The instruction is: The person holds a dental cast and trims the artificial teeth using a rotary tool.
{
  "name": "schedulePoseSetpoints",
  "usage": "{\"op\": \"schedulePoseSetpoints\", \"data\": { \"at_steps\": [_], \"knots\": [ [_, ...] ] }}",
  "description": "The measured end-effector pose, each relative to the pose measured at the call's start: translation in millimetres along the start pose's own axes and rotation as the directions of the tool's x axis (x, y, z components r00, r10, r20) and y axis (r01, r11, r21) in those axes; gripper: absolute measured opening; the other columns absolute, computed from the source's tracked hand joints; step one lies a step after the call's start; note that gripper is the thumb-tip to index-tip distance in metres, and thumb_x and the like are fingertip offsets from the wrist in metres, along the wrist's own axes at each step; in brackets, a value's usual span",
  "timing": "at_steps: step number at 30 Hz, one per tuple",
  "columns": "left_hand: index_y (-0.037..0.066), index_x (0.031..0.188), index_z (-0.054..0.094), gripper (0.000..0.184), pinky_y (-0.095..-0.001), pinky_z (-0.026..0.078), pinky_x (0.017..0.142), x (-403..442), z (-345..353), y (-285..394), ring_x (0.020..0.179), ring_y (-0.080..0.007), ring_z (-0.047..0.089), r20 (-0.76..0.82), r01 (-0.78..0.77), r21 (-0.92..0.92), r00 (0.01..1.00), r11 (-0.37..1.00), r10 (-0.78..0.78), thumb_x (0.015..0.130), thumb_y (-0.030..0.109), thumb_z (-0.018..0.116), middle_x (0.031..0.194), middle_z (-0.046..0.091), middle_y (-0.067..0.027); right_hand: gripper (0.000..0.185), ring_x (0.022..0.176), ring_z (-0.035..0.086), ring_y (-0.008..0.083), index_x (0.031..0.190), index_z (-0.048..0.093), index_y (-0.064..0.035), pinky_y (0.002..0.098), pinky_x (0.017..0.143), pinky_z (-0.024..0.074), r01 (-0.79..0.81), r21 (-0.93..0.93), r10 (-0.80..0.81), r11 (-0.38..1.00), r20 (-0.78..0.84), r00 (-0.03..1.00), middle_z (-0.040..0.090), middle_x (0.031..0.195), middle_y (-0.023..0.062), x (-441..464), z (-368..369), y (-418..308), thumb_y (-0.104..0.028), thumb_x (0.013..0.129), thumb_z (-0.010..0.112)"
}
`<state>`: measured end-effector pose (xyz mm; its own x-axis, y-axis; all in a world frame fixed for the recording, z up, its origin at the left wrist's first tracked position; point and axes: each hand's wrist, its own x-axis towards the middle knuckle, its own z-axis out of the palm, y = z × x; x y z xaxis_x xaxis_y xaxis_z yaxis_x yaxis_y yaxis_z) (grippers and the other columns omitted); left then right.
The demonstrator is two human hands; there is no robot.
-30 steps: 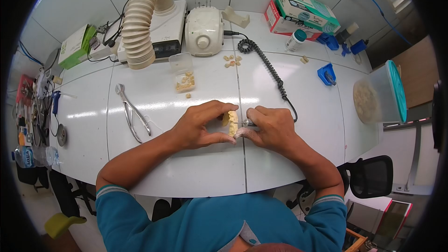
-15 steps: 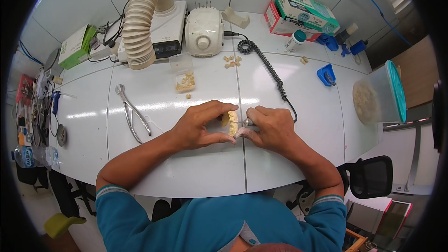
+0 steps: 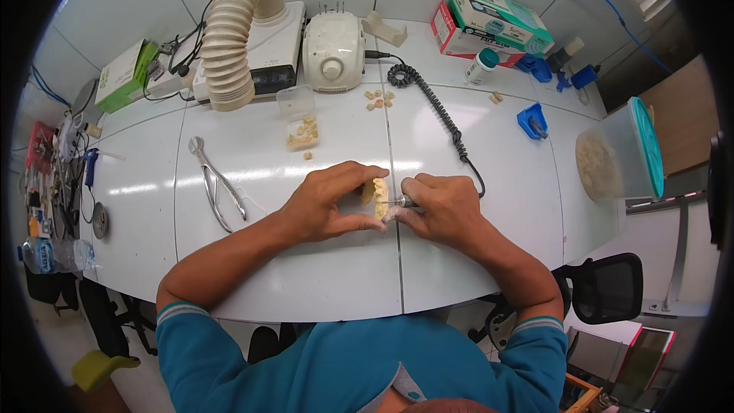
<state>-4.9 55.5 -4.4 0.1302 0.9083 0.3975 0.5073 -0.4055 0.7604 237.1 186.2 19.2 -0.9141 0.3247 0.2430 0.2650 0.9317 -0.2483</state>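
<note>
My left hand point(image 3: 325, 203) grips a yellowish dental model point(image 3: 380, 197) between fingers and thumb, near the middle of the white table. My right hand point(image 3: 440, 206) is closed around a metal rotary handpiece point(image 3: 407, 201), whose thin tip points left and meets the side of the model. Whitish dust covers my right thumb and fingertips. A black coiled cord point(image 3: 437, 111) runs from behind my right hand up to a white control unit point(image 3: 334, 52).
Pliers point(image 3: 216, 183) lie left of my hands. Beyond them stand a small clear box point(image 3: 300, 118) with yellowish pieces, a ribbed hose point(image 3: 227, 38) and loose pieces point(image 3: 378, 99). To the right are a blue container point(image 3: 532, 121), a bottle point(image 3: 482, 66) and a teal-lidded tub point(image 3: 646, 149).
The view has shifted very slightly. Both hands, the model and the handpiece keep nearly the same positions, with the tip still against the model.
</note>
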Motion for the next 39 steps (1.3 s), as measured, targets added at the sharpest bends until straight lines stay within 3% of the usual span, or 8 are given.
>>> {"op": "schedulePoseSetpoints", "data": {
  "at_steps": [4,22,39],
  "knots": [
    [0.004,0.143,0.068,0.079,-0.0386,0.059,0.083,-0.1,-1.4,1.8,0.093,-0.0279,0.072,0.014,0.024,0.014,1.0,1.0,-0.024,0.081,0.043,0.099,0.107,0.073,-0.012,0.045,0.062,0.071,0.0276,0.092,0.071,-0.0096,0.0423,0.052,0.0503,0.001,0.013,0.0,1.0,-0.066,0.998,0.069,0.076,0.0049,1.9,-0.1,-1.2,-0.051,0.088,0.087],
    [0.006,0.142,0.069,0.079,-0.0391,0.056,0.076,-1.7,1.5,-1.6,0.089,-0.026,0.068,-0.007,0.002,0.004,1.0,1.0,-0.002,0.081,0.046,0.098,0.098,0.069,-0.0104,0.045,0.063,0.072,0.0264,0.092,0.072,-0.0095,0.0413,0.052,0.0507,0.012,-0.033,-0.014,0.999,-0.051,0.999,0.071,0.076,0.0045,-0.1,1.2,-2.4,-0.052,0.089,0.086],
    [0.006,0.138,0.074,0.079,-0.0333,0.056,0.075,-1.8,0.1,2.4,0.086,-0.0199,0.066,-0.032,0.046,-0.006,0.998,0.999,-0.046,0.075,0.043,0.103,0.1,0.07,-0.0081,0.048,0.06,0.071,0.0255,0.089,0.072,-0.0102,0.041,0.05,0.0496,0.004,-0.048,-0.007,0.999,-0.062,0.998,0.07,0.072,0.0035,0.8,1.0,-1.0,-0.056,0.091,0.084]
  ]
}}
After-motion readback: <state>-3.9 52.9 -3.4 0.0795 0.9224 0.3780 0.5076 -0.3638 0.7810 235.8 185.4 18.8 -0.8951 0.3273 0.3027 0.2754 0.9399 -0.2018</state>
